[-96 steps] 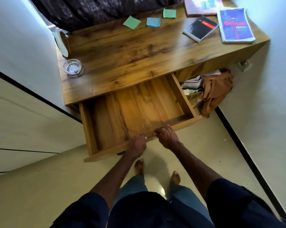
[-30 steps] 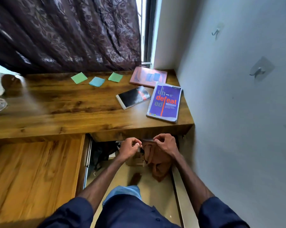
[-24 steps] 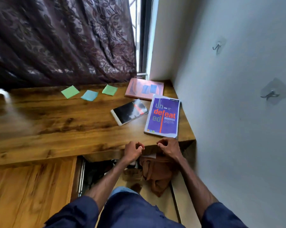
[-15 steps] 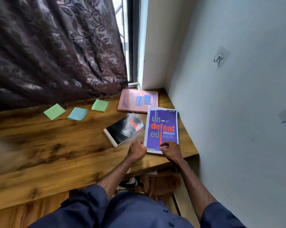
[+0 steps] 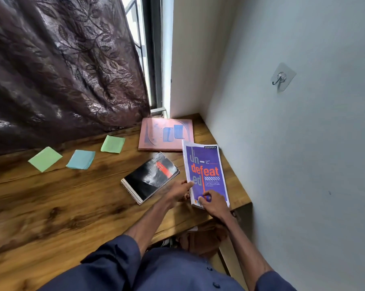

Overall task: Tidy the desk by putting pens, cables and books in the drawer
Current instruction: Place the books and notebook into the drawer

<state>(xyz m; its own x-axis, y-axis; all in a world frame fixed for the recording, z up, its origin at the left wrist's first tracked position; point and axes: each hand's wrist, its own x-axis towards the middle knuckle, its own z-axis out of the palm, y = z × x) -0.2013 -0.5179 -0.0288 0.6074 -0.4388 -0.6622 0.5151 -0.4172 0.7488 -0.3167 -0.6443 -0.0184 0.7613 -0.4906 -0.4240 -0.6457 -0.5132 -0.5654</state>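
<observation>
A purple notebook [image 5: 204, 164] with orange lettering lies at the right end of the wooden desk [image 5: 72, 206], close to the wall. My right hand [image 5: 214, 203] grips its near end, thumb on the cover. My left hand [image 5: 178, 192] touches the notebook's left edge with straight fingers. Left of it lies a black spiral notebook [image 5: 151, 177]. A pink book [image 5: 167, 133] sits behind both, in the corner by the window. The drawer is out of view.
Three sticky-note pads lie in a row at the back: green [image 5: 45, 158], blue [image 5: 80, 159], green [image 5: 113, 144]. A dark curtain [image 5: 62, 70] hangs behind them. A brown bag [image 5: 202, 238] sits under the desk's right end. A hook [image 5: 281, 77] is on the wall.
Both hands left the open drawer's front, passed the brown bag under the desk, then rose to the desktop. They now rest on the purple notebook's near end.
</observation>
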